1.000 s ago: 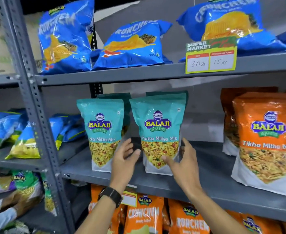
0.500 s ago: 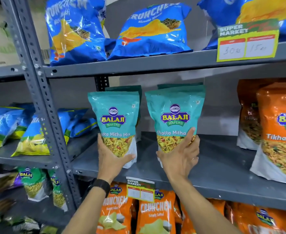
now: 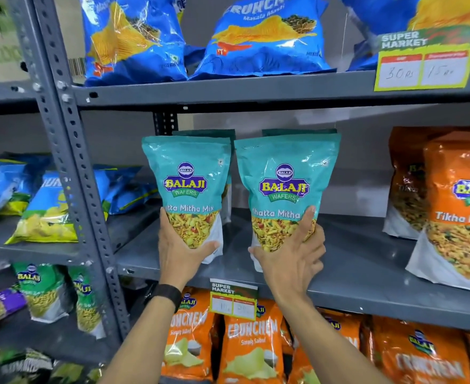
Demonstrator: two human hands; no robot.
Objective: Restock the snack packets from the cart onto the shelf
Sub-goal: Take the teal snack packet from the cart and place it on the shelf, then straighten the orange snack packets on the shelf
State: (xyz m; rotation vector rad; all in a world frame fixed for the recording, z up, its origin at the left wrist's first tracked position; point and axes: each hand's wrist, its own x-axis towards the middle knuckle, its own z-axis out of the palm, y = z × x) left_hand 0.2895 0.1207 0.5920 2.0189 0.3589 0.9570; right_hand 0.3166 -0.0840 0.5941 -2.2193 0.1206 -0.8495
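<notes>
From the head camera, two teal Khatta Mitha Mix packets stand upright side by side on the middle grey shelf (image 3: 367, 253), their upper edges nearly touching. The left hand (image 3: 181, 253) is closed around the lower part of the left teal packet (image 3: 189, 187), thumb across its front bottom corner, fingers hidden behind it. The right hand (image 3: 292, 253) grips the base of the right teal packet (image 3: 283, 187), index finger lying up its front, thumb under the bottom edge. More teal packets stand behind each. Orange Tikha Mitha packets (image 3: 461, 206) stand well apart on the right.
</notes>
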